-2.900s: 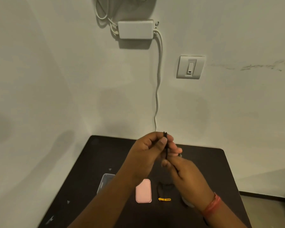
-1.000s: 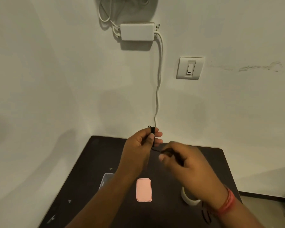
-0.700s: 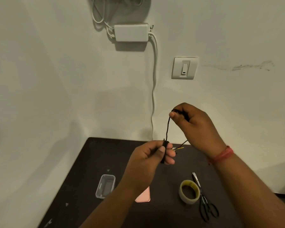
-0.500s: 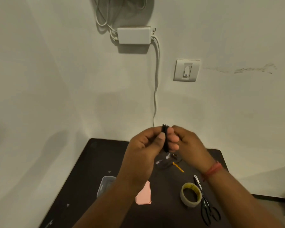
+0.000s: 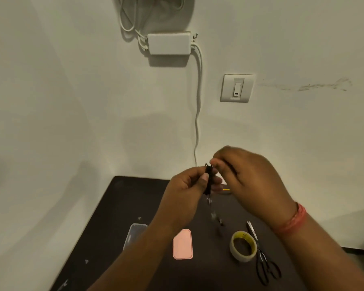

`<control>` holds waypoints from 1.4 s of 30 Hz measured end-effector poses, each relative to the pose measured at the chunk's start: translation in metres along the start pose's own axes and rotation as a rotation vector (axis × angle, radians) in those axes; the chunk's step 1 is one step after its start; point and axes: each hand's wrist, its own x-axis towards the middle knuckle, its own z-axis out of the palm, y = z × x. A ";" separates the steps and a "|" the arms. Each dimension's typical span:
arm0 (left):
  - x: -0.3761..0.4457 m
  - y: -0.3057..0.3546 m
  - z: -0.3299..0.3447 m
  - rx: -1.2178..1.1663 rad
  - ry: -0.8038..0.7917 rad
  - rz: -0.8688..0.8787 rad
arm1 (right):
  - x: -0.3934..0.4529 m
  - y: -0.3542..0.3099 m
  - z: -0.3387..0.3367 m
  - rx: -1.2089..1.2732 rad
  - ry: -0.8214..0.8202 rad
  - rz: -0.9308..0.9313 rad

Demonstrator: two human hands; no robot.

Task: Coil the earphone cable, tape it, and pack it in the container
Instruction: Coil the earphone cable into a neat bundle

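- Left hand (image 5: 187, 192) at frame centre, pinching the black cable (image 5: 208, 181) coil between thumb and fingers
- Right hand (image 5: 248, 181) just beside it, fingers closed at the coil's top (blurred; grip on cable cannot be told)
- Lower frame, on table (image 5: 122, 198): container (image 5: 135, 234) left, pink lid (image 5: 182, 244) centre, tape (image 5: 243, 246) and scissors (image 5: 263, 263) right

Dim, warm light falls on plain off-white walls (image 5: 72, 101) meeting in a corner behind a dark matte rectangular table (image 5: 118, 206), with a scuffed smear (image 5: 315, 86) upper right
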 end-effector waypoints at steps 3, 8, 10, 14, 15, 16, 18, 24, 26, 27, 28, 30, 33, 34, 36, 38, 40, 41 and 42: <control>-0.008 0.000 0.004 -0.061 -0.079 -0.007 | 0.011 0.021 0.004 0.113 0.026 0.091; -0.007 0.016 0.005 -0.244 -0.068 0.018 | -0.004 0.034 0.032 0.465 -0.023 0.264; -0.003 0.023 0.003 -0.303 -0.030 0.042 | -0.017 0.028 0.045 0.516 -0.043 0.255; 0.008 0.029 -0.002 -0.255 0.029 0.099 | -0.039 0.012 0.059 0.361 -0.191 0.155; 0.011 0.028 -0.003 -0.220 0.051 0.109 | -0.043 0.007 0.058 0.299 -0.218 0.131; 0.015 0.026 -0.004 -0.176 0.077 0.111 | -0.046 0.004 0.056 0.240 -0.229 0.105; 0.019 0.019 -0.005 -0.091 0.100 0.092 | -0.045 -0.004 0.044 0.154 -0.196 0.056; 0.006 0.001 -0.001 0.057 -0.023 0.043 | -0.010 0.003 0.007 0.000 -0.062 0.010; 0.001 0.001 0.002 0.028 -0.053 0.034 | 0.002 0.012 0.004 0.045 -0.031 0.020; -0.001 0.002 0.002 -0.002 -0.066 0.021 | 0.006 0.016 0.004 0.109 -0.016 0.043; -0.002 0.004 0.002 -0.031 -0.084 0.009 | 0.009 0.020 0.004 0.188 0.000 0.074; -0.004 0.009 0.001 -0.089 -0.124 -0.015 | 0.013 0.025 0.008 0.351 0.024 0.149; -0.003 0.020 -0.001 -0.232 -0.151 -0.032 | 0.012 0.028 0.020 0.690 -0.027 0.306; -0.002 0.024 -0.001 -0.297 -0.148 -0.026 | 0.009 0.028 0.026 0.812 -0.058 0.364; 0.001 0.032 -0.001 -0.422 -0.120 -0.001 | 0.000 0.025 0.038 0.926 -0.110 0.426; 0.007 0.037 -0.002 -0.495 -0.089 0.011 | -0.010 0.017 0.045 0.938 -0.134 0.410; 0.013 0.039 -0.003 -0.493 -0.052 0.029 | -0.018 0.007 0.048 0.958 -0.150 0.406; 0.017 0.038 -0.004 -0.474 -0.030 0.043 | -0.022 0.003 0.049 0.936 -0.169 0.403; 0.020 0.037 -0.004 -0.454 -0.008 0.055 | -0.025 -0.001 0.050 0.892 -0.195 0.398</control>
